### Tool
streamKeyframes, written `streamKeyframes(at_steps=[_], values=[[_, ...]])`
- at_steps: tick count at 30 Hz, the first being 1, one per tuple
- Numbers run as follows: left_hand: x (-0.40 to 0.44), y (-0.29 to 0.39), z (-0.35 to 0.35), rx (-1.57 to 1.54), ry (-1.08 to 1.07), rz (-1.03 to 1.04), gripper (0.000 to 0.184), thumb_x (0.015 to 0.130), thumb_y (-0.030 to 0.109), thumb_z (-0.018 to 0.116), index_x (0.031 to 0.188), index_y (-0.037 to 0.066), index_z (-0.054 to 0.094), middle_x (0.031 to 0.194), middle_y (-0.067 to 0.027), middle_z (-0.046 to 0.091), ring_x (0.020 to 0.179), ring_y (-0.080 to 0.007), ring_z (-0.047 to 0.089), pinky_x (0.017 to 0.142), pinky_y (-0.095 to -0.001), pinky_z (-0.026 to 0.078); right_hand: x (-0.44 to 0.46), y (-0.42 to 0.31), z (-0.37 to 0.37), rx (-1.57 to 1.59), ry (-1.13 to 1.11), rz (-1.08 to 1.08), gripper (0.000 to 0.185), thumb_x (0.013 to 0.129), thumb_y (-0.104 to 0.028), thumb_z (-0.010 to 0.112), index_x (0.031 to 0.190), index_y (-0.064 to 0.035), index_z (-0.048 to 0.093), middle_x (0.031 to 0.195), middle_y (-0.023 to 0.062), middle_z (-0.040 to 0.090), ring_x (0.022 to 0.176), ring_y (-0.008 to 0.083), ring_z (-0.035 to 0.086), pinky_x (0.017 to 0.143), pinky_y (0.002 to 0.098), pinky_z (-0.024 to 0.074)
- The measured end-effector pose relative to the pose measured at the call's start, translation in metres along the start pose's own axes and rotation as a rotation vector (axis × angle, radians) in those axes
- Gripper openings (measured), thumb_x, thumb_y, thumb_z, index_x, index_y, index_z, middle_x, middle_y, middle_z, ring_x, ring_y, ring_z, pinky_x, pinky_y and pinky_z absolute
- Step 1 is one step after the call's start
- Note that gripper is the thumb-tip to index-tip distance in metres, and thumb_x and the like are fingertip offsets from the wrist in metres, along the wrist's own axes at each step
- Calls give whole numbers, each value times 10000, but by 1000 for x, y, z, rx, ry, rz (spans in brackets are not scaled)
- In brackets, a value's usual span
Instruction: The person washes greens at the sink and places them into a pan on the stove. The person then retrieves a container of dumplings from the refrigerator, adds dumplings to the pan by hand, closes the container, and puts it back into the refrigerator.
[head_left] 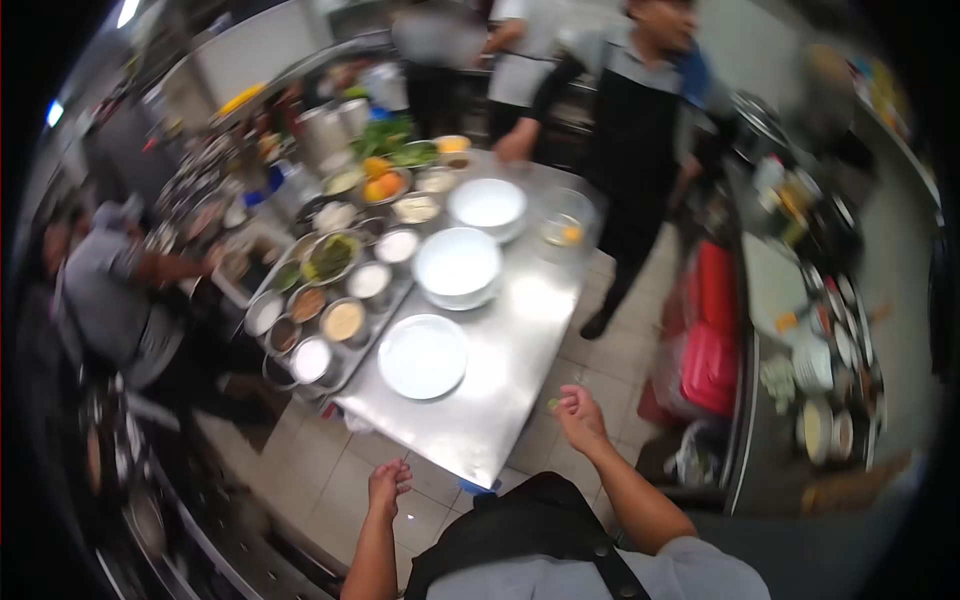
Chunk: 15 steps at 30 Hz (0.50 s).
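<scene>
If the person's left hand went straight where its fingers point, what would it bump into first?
Probably the near edge of the metal table, just ahead of the left hand. Depth is unclear: if the hand is higher than the tabletop, it might meet the white plate instead.

The table [500, 370] I stood at was metal, smooth and glossy, with the light glaring off it. My plate [422, 357] and bowls [457, 265] looked hard, smooth and shiny. My apron [510, 530] was dark matt cloth, my sleeve [690, 570] matt cloth too. The red box [708, 365] looked like glossy plastic; the floor tiles [410, 480] had a faint sheen.
</scene>
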<state>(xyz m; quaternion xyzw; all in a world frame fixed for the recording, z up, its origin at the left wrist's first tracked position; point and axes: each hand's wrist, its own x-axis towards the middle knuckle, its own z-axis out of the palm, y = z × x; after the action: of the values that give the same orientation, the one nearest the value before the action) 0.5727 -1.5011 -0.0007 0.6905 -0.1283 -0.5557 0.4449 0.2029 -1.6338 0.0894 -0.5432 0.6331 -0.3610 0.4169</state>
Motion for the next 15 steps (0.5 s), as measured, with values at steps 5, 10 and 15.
streamKeyframes(at_steps=[5, 10, 15], values=[[5, 27, 25, -170, 234, 150, 180, 909, 224, 524, 950, 57, 581, 831, -42, 627, 709, -119, 585, 577, -260, 469, 91, -107, 24, 127, -252, -307, 331, 819, -153, 675, 1095, -10, 560, 824, 38, 590, 736, 103, 553, 678, 242, 469], [48, 16, 52, -163, 636, 243, 107, 888, 129, 504, 838, 37, 526, 723, -50, 556, 637, -135, 525, 578, -277, 443, 246, -200, 33, -74, -346, -596, 243, 827, -117, 650, 1038, -12, 594, 769, 21, 583, 693, 95, 539, 654, 239, 461], [53, 20, 94, 191, 1092, 442, 116, 885, 109, 473, 843, 5, 501, 756, -88, 554, 686, -207, 526, 672, -323, 441, 437, -247, 74, -265, -370, -779, 201, 801, -135, 613, 978, -43, 635, 757, 76, 609, 693, 179, 578, 650, 294, 462]])
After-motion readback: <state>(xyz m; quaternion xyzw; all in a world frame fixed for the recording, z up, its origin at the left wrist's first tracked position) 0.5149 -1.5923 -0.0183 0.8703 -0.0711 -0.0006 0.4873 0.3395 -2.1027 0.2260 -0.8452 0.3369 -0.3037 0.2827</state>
